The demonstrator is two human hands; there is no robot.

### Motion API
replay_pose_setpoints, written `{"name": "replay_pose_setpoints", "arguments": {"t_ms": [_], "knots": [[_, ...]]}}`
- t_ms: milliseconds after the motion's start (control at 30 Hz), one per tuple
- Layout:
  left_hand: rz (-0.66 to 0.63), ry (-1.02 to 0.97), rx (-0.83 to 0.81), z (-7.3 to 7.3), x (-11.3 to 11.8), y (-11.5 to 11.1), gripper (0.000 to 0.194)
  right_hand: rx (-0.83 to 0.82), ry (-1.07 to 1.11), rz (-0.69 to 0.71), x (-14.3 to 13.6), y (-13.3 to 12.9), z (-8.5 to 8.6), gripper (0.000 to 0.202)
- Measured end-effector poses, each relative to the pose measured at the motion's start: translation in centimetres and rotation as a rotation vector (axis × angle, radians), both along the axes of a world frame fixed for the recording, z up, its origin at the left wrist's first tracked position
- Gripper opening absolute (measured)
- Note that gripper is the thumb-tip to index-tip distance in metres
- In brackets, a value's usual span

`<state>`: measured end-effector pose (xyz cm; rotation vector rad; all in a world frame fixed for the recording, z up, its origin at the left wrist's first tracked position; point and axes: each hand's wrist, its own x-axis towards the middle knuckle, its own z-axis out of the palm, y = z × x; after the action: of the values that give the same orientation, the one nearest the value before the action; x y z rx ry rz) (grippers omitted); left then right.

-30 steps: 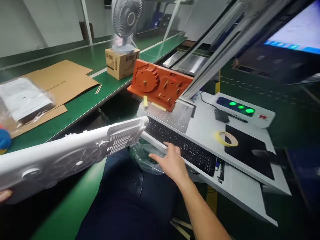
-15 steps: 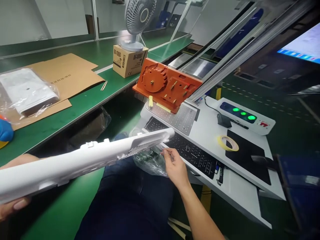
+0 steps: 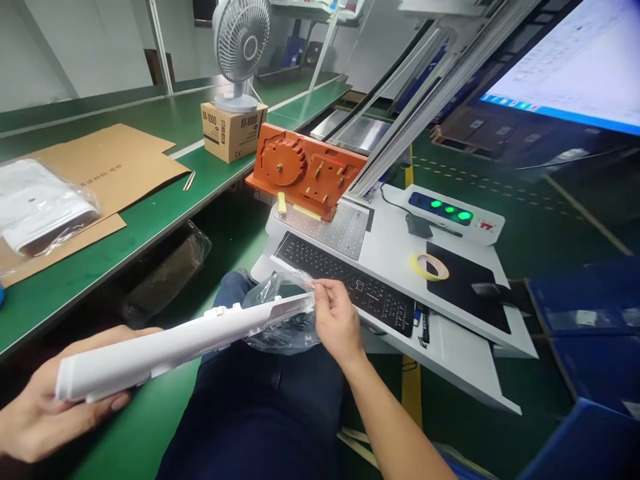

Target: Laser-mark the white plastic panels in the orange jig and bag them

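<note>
My left hand (image 3: 65,393) is closed around the near end of a long white plastic part (image 3: 170,343), which slants up to the right and has small tabs along its upper edge. The far end of that part lies at the mouth of a clear plastic bag (image 3: 285,333) above my lap. My right hand (image 3: 337,320) pinches the bag's edge between thumb and fingers, close to the part's tip. How deep the tip sits in the bag is hard to make out.
An orange fixture (image 3: 305,170) stands behind a keyboard (image 3: 345,283) on the white desk. Yellow tape (image 3: 430,267) lies near a black mat (image 3: 465,293). On the green bench (image 3: 150,230) are cardboard (image 3: 125,167), a bagged white part (image 3: 40,203) and a fan (image 3: 243,53) on a box (image 3: 235,133).
The white part has moved right and away from me, its far end now meeting the bag. My right hand has drawn the bag's mouth up to it. The view has shifted right.
</note>
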<state>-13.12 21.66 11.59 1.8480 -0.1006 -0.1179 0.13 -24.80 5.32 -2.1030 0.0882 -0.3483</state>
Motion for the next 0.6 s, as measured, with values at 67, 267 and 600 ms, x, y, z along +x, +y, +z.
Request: {"name": "replay_pose_setpoints", "arguments": {"t_ms": [67, 267, 600], "knots": [[-0.084, -0.054, 0.064, 0.1, 1.1, -1.3, 0.076, -0.041, -0.021, 0.057, -0.1, 1.5, 0.9, 0.038], [-0.222, -0.108, 0.057, 0.0, 3.8, -6.0, 0.054, -0.081, -0.183, 0.148, -1.1, 6.3, 3.3, 0.026], [0.110, 0.094, -0.028, -1.0, 0.7, -5.8, 0.038, 0.213, -0.355, 0.468, -1.7, 14.7, 6.2, 0.017]]}}
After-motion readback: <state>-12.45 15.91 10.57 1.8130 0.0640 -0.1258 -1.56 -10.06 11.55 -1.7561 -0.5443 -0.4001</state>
